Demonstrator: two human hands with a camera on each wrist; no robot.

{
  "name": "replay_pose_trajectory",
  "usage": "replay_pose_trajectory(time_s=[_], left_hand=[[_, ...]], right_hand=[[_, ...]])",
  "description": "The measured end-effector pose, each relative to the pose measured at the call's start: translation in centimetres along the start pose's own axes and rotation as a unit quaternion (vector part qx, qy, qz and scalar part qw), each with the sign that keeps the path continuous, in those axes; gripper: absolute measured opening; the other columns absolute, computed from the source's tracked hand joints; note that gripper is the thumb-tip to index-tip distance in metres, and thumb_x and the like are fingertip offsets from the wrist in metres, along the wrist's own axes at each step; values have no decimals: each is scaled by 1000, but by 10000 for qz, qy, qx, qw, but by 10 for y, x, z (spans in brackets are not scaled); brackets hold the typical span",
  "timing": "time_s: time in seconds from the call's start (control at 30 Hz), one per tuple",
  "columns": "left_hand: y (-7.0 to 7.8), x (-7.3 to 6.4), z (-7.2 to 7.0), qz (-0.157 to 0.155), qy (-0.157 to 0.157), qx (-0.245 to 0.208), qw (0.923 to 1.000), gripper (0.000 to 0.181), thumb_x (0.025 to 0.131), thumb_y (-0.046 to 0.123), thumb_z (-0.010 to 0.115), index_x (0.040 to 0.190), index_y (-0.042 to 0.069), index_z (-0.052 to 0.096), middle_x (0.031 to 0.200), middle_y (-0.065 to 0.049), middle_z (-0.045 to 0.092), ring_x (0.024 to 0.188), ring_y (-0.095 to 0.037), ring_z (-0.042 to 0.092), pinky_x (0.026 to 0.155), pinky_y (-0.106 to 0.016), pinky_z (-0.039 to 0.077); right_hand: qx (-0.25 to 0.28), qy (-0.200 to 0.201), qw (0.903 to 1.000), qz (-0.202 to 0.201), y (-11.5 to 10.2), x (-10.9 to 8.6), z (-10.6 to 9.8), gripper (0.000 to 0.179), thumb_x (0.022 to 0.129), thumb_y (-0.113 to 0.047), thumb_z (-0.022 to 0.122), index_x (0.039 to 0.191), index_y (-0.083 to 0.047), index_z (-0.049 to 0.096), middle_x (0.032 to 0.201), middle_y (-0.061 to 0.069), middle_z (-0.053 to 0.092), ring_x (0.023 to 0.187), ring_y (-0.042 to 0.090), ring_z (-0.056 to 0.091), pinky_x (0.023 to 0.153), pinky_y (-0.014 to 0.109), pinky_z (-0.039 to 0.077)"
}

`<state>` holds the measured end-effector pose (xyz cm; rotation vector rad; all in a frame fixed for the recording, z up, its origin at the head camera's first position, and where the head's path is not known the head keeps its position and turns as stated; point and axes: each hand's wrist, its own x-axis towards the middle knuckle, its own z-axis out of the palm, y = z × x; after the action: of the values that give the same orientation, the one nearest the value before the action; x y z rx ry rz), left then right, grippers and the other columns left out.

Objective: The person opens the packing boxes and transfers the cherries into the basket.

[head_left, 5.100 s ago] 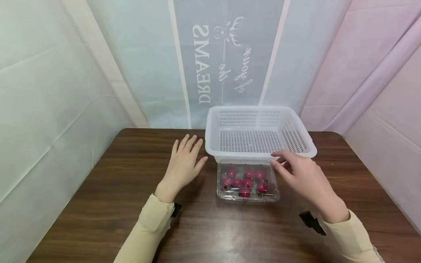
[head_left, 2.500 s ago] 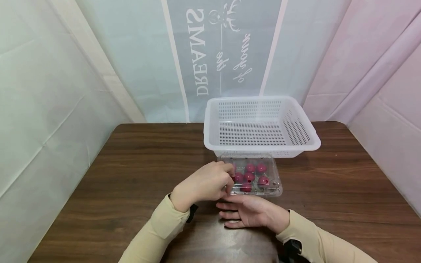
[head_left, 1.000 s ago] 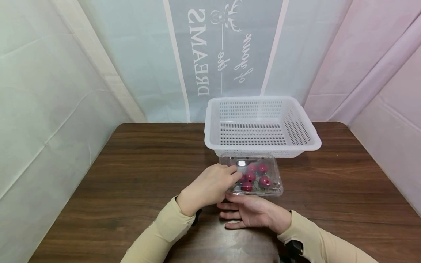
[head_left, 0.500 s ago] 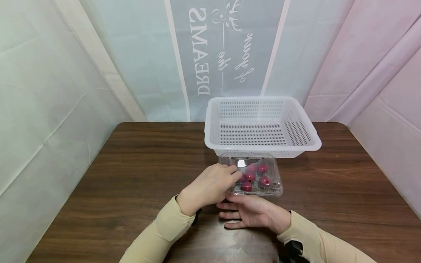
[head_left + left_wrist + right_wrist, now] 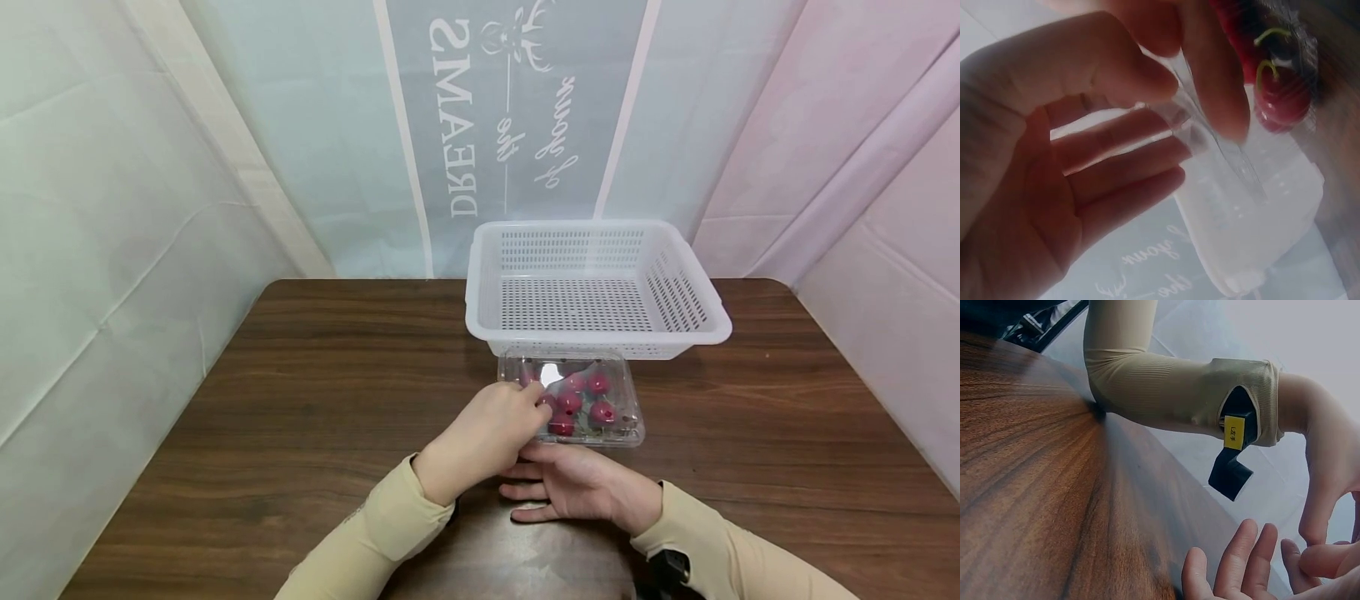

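Your left hand [image 5: 487,429] pinches one clear box [image 5: 629,398] of at least seven cherries [image 5: 602,412]; your right hand [image 5: 585,487] touches it, grip unclear. One basket [image 5: 600,337] sits at the worktop [image 5: 337,367]'s far edge.

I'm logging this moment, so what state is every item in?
Box, lid on, latching unclear
Cherries, inside box, some hidden
Basket, upright, open-topped
Left hand, curled, pinching box's edge
Right hand, three fingers spread, grip at box's near edge unclear
Cloth, hanging
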<state>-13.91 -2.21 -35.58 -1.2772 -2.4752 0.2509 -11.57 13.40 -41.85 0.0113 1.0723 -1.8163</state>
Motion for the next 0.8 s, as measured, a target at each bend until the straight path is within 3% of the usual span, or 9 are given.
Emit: replay_pose_trajectory(time_s=[0.13, 0.47, 0.8], left_hand=[[4, 2, 0, -58, -72, 78, 9999, 12, 70, 15, 74, 78, 21, 67, 83, 4, 60, 60, -14, 58, 56, -27, 49], [8, 3, 1, -62, -123, 20, 9999, 11, 72, 15, 72, 74, 21, 64, 75, 4, 61, 60, -15, 59, 53, -29, 49], [11, 3, 2, -111, 87, 226, 9996, 7, 73, 16, 71, 78, 20, 68, 81, 2, 58, 54, -13, 54, 52, -27, 47]], right_hand=[[-26, 183, 9998, -25, 1, -1, 2, 20, 98, -35, 46, 109, -20, 51, 110, 0, 58, 103, 17, 58, 97, 47, 45], [-27, 140, 9999, -53, 1, -2, 1, 18, 98, -30, 43, 105, -18, 54, 108, 0, 61, 101, 17, 59, 97, 48, 45], [-38, 98, 9999, -39, 2, -2, -1, 15, 97, -30, 44, 103, -19, 52, 109, -1, 61, 102, 17, 59, 97, 49, 44]])
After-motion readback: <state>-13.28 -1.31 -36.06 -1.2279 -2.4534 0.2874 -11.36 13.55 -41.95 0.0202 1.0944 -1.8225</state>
